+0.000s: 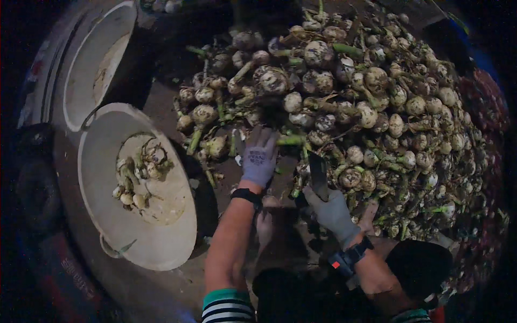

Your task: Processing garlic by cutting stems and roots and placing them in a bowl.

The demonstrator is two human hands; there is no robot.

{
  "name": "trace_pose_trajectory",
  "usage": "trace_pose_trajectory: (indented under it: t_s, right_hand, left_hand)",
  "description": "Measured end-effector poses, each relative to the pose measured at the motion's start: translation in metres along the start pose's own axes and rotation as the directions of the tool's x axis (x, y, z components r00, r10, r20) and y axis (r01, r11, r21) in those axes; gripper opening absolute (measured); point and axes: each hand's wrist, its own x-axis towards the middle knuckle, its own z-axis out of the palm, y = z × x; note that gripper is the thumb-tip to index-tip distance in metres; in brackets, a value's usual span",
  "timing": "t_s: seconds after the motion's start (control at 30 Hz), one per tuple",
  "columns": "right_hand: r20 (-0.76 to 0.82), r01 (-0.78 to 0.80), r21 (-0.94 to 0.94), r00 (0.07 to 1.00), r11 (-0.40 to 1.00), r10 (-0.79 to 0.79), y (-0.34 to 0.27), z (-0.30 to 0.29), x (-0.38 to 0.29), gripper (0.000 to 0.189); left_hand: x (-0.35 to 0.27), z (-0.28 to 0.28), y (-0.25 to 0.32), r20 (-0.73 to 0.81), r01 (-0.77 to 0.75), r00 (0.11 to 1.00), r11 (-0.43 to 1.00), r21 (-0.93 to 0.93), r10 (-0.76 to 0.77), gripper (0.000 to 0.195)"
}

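Note:
My left hand [259, 157], in a pale knit glove with printing on its back, reaches to the near edge of a heap of soil-stained bulbs, which look like onions [319, 82]. Its fingers point away from me, beside a cut green stalk [291, 140]. Whatever may be under the fingers is hidden. My right hand [333, 212], gloved in grey, grips a broad-bladed knife [318, 173], its blade pointing up and away from me. Loose bulbs with stalks [216, 146] lie left of my left hand.
To my left, a tilted pale tub [95, 173] with handles holds several small bulbs and stalks [139, 173]. Another pale tub [80, 89] stands beyond it. The heap spreads far to the right, towards dark red netting [490, 121]. My bare foot [368, 216] is beside the heap.

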Motion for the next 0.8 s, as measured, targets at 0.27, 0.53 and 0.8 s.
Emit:
trace_pose_trajectory:
  t_s: [0.27, 0.53, 0.8]
  right_hand:
    - [-0.136, 0.083, -0.168, 0.985, 0.982, -0.106, 0.015, -0.015, 0.014, 0.043]
    - [-0.142, -0.026, -0.109, 0.990, 0.994, 0.011, 0.038, -0.017, 0.011, 0.032]
    - [-0.057, -0.014, -0.145, 0.998, 0.989, 0.006, 0.009, -0.010, 0.000, 0.035]
  left_hand:
    - [-0.043, -0.006, 0.011, 0.220, 0.133, 0.973, 0.957, -0.256, -0.077, 0.045]
    - [-0.074, -0.006, 0.024, 0.193, -0.226, 0.948, 0.962, -0.155, 0.253, 0.061]
    - [-0.074, -0.001, 0.008, 0.654, -0.434, 0.704, 0.897, 0.085, 0.278, 0.056]
